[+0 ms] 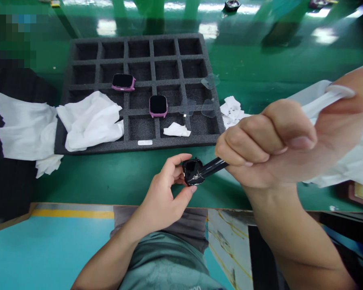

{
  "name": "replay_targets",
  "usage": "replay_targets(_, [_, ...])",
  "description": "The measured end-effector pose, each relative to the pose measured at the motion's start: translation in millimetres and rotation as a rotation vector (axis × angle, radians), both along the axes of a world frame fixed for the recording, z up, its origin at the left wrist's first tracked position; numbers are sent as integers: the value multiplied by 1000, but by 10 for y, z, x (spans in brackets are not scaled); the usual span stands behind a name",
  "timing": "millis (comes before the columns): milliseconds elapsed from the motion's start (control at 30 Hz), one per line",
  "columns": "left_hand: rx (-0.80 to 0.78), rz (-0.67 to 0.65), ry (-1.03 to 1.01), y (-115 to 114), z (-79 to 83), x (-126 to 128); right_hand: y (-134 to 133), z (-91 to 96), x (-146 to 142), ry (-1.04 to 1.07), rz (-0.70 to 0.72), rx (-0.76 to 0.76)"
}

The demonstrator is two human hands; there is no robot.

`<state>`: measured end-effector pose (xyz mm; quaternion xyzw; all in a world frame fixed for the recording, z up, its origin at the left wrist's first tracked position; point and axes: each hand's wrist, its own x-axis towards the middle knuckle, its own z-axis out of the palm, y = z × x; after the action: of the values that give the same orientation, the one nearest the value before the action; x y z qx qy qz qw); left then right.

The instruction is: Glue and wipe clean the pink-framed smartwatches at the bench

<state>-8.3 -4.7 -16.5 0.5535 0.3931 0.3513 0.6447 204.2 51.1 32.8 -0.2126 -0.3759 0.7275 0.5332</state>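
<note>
My left hand (165, 189) pinches a small black watch body (192, 171) between thumb and fingers, just above the near edge of the green table (109, 177). My right hand (275, 141) is closed in a fist round a black pen-like tool (213, 166), whose tip touches the watch body. A white cloth (326, 98) is tucked in that same fist and trails off to the right.
A black foam tray (139, 52) with square cells lies ahead, holding two purple-cased watches (124, 82) (158, 106), crumpled white cloths (90, 121) and a small wipe (176, 129). Clear lens covers (208, 108) rest on its right edge. More white cloth (26, 127) lies left.
</note>
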Motion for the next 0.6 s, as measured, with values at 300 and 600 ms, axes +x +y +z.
replay_targets(300, [4, -1, 19, 7, 18, 2, 27, 8, 3, -66, -17, 14])
replay_targets(600, [-12, -1, -14, 4, 0, -7, 209, -170, 122, -62, -30, 123])
